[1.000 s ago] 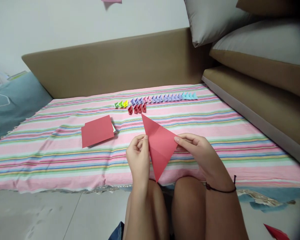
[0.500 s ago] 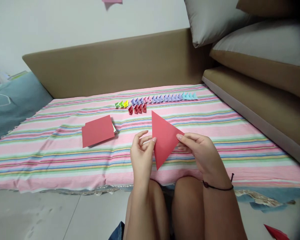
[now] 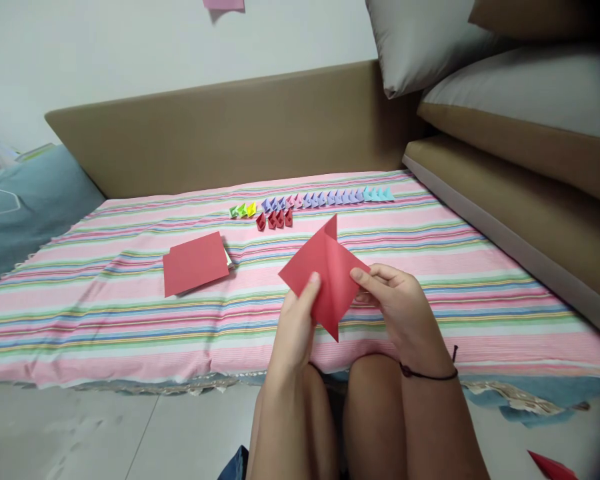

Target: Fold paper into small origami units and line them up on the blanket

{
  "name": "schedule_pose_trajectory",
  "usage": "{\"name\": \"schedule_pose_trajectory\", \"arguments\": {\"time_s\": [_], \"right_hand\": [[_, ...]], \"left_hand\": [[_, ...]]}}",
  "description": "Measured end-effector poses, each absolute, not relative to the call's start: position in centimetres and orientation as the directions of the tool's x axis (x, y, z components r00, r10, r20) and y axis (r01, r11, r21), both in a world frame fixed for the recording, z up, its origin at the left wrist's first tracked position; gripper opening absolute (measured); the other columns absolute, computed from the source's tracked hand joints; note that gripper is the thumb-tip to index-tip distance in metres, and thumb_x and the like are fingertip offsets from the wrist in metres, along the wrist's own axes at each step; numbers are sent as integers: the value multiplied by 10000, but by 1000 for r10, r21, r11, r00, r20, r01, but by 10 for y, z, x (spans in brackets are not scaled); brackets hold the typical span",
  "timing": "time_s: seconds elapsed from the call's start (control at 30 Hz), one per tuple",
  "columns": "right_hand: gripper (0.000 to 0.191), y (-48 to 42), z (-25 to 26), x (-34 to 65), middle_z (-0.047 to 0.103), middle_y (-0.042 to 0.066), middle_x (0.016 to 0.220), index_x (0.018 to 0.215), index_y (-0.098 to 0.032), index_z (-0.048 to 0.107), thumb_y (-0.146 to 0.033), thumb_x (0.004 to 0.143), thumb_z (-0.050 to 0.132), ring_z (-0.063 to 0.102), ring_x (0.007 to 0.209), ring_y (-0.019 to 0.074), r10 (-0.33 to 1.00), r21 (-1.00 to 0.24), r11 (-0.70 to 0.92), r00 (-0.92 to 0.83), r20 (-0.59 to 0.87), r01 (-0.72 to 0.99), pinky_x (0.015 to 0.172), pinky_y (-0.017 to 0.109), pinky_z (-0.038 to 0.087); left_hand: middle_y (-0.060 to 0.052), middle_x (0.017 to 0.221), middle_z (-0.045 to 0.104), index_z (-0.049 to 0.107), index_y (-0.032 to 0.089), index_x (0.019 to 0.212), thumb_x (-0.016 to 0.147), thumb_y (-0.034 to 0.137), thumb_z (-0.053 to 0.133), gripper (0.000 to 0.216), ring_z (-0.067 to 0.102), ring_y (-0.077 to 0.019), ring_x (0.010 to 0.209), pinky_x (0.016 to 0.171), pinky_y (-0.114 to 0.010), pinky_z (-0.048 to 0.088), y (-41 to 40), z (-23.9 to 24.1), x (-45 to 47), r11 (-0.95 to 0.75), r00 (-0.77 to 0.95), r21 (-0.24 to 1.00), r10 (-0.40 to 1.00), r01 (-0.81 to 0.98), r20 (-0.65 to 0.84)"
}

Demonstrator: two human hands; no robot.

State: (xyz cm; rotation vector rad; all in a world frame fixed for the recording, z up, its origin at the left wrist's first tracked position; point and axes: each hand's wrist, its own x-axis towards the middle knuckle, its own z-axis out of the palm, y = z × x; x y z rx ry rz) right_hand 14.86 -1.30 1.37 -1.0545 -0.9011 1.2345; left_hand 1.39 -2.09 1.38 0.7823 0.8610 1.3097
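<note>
Red paper sheet [image 3: 333,277] is held raised over the near part of the striped cloth [image 3: 130,340], bent along an upright central crease. Left hand [image 3: 296,323] grips its left part, thumb on the front face, other fingers mostly hidden behind. Right hand [image 3: 397,297] pinches its right corner. Left of the hands lies a red-topped paper stack [image 3: 195,263]. Beyond, small red folded pieces [image 3: 280,219] stand before a multicoloured folded row [image 3: 325,198]; a brown panel [image 3: 220,133] stands behind.

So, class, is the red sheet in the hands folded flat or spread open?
Partly spread: the red sheet bends along its middle between the left hand and right hand, not lying flat.
</note>
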Motion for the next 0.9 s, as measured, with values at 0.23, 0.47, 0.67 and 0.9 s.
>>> {"name": "schedule_pose_trajectory", "arguments": {"time_s": [0.23,0.47,0.67,0.9], "right_hand": [[185,-12,9,168,707,29,777,786,-189,671,-331,689,739,636,658,139,958,-982,67,285,14,-179,608,250,525],[535,-8,0,168,709,87,991,1149,-198,588,-338,662,759,666,918,241,983,-995,99,153,100,11,775,390,552],[545,-17,13,170,715,91,1010,1165,-202,577,-354,674,758,679,908,250,1000,-977,-6,12,-8,-213,723,349,563],[354,-23,22,164,731,58,969,999,-216,640,-304,679,763,698,800,229,996,-952,30,84,4,-303,680,336,573]], "left_hand": [[-70,1112,682,650,167,1066,761,396,670,382,653,-205,956,731,-258,522,-13,11,-4,87,-81,800,983,-594,-167],[-66,1054,709,683,186,1058,752,384,685,364,656,-234,944,819,-317,508,-17,9,-5,78,34,928,997,-365,-70],[-53,1059,711,692,209,1039,778,345,665,295,638,-240,1015,852,-321,501,-21,11,-13,41,158,981,987,-187,-11],[-79,1197,637,565,227,1198,754,319,692,471,581,-235,1110,935,-358,451,-13,7,-7,-157,23,987,987,-45,158]]}}
